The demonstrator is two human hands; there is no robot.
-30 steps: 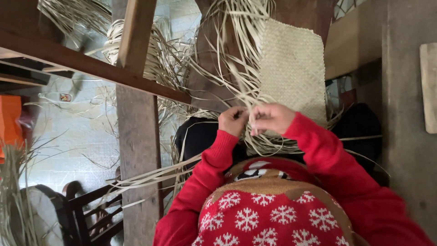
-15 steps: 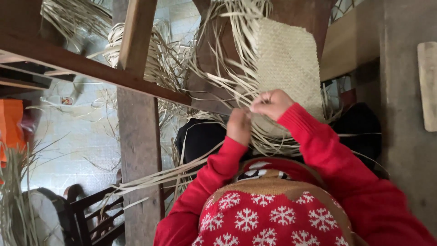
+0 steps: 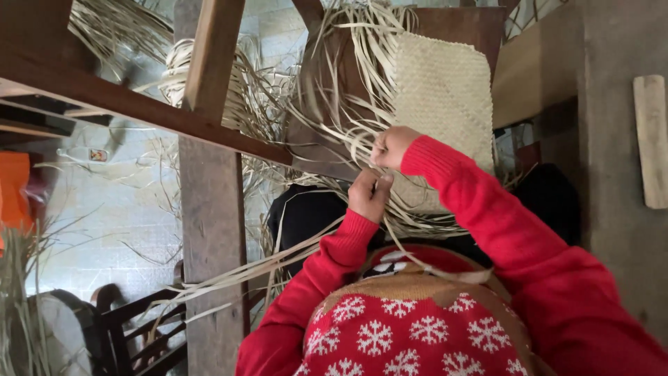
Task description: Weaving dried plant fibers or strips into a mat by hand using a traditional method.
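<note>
A pale woven straw mat (image 3: 445,90) lies ahead of me, with many loose flat straw strips (image 3: 334,104) fanning out from its left edge. My right hand (image 3: 391,146), in a red sleeve, is closed on one strip at the mat's lower left corner. Just below it, my left hand (image 3: 369,193) pinches straw strips too, thumb on top. One long strip (image 3: 431,268) runs from the hands down across my red snowflake sweater.
A thick wooden post (image 3: 212,223) and slanted beams (image 3: 139,104) stand at left. Bundled straw (image 3: 202,69) hangs behind them. A dark wooden chair (image 3: 139,327) sits lower left, an orange object (image 3: 14,188) at the far left, a wooden board (image 3: 653,139) on the right wall.
My right hand has risen up and to the left along the mat's edge, drawing a strip out. My left hand has shifted slightly right and stayed lower.
</note>
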